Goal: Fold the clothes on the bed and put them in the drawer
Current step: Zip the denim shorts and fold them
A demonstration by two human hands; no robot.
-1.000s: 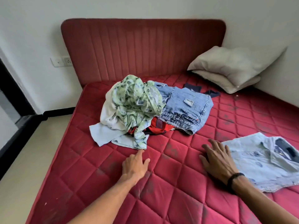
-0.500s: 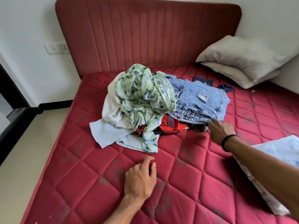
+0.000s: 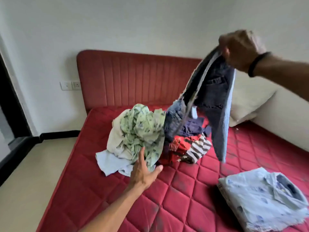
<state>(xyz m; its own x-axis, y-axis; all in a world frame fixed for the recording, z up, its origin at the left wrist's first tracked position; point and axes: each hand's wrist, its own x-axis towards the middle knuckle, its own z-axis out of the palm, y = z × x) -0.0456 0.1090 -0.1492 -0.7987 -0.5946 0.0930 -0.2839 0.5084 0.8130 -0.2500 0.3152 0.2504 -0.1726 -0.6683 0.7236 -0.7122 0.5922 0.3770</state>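
- Right hand point(image 3: 240, 49): pinches denim garment point(image 3: 215, 101) aloft by one edge; slip risk.
- Left hand point(image 3: 143, 171): spread, empty, beside pile point(image 3: 142, 131); trailing denim may drag pile apart.

A pair of blue jeans point(image 3: 215, 101) hangs in the air at upper right of the frame, gripped at the top, legs dangling over the pile of clothes point(image 3: 150, 139) at centre: a crumpled green patterned shirt, pale cloth, red, navy and striped pieces. A folded light blue shirt point(image 3: 264, 201) lies flat on the red bed point(image 3: 184, 198) at lower right.
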